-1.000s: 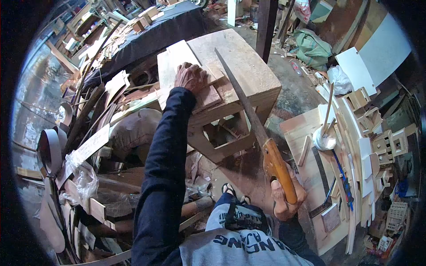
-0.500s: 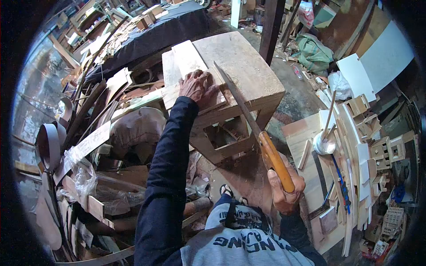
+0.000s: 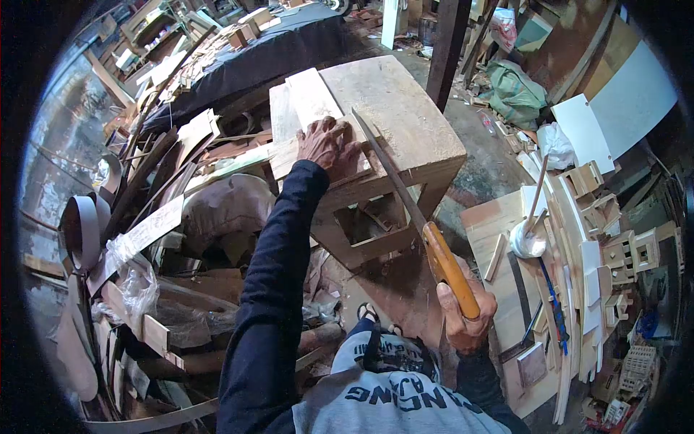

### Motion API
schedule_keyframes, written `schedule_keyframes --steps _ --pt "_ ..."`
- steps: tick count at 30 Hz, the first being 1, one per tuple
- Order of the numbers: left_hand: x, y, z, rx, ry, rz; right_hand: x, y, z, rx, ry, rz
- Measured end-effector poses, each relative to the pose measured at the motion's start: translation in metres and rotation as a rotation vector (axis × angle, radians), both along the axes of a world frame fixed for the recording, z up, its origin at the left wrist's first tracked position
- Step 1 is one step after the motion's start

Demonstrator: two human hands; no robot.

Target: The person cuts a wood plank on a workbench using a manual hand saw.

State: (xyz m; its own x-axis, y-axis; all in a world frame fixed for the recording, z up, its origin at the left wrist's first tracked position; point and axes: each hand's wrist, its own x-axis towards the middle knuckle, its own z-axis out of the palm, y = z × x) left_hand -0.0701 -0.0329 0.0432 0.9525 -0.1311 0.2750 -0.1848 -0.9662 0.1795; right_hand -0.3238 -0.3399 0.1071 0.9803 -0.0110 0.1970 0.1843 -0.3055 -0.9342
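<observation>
The saw (image 3: 396, 177) has drawn back — its tip now sits just right of the left hand (image 3: 329, 147), spread flat, pressing the board (image 3: 285, 153) onto the stool (image 3: 405, 108); the right hand (image 3: 466, 318) grips the orange handle (image 3: 450, 271).

free: bare stool top (image 3: 408, 108) right of saw (image 3: 418, 211) | blocked: post (image 3: 450, 43) behind, scrap pile (image 3: 166, 145) left

A black cloth (image 3: 282, 47) draped over a table at the rear carries wood offcuts, while a green sack (image 3: 515, 90) lies on the floor beside a dark post (image 3: 448, 43). To the right, small wooden model houses (image 3: 629, 249) crowd near a white cup (image 3: 528, 242) and a white panel (image 3: 578, 130).
</observation>
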Motion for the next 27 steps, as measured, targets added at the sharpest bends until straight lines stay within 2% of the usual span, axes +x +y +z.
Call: schedule_keyframes --steps 9,12,15,20,26,27 --pt "0.0 -0.001 -0.006 0.011 -0.067 -0.011 -0.003 -0.003 0.008 -0.022 0.037 0.003" --pt "0.01 0.003 -0.008 0.003 0.031 0.003 -0.003 -0.002 0.006 -0.026 0.018 0.007" --pt "0.012 -0.004 -0.013 0.008 -0.076 -0.009 -0.003 0.0 0.008 -0.037 0.014 0.021" --pt "-0.003 -0.007 -0.002 0.024 -0.115 -0.106 0.001 0.006 0.019 -0.029 0.084 0.027" --pt "0.001 -0.002 -0.004 -0.004 -0.133 -0.165 0.031 0.024 0.024 -0.081 0.024 0.061" --pt "0.001 -0.001 -0.005 -0.017 -0.139 -0.165 0.043 0.032 0.012 -0.079 -0.087 0.018"
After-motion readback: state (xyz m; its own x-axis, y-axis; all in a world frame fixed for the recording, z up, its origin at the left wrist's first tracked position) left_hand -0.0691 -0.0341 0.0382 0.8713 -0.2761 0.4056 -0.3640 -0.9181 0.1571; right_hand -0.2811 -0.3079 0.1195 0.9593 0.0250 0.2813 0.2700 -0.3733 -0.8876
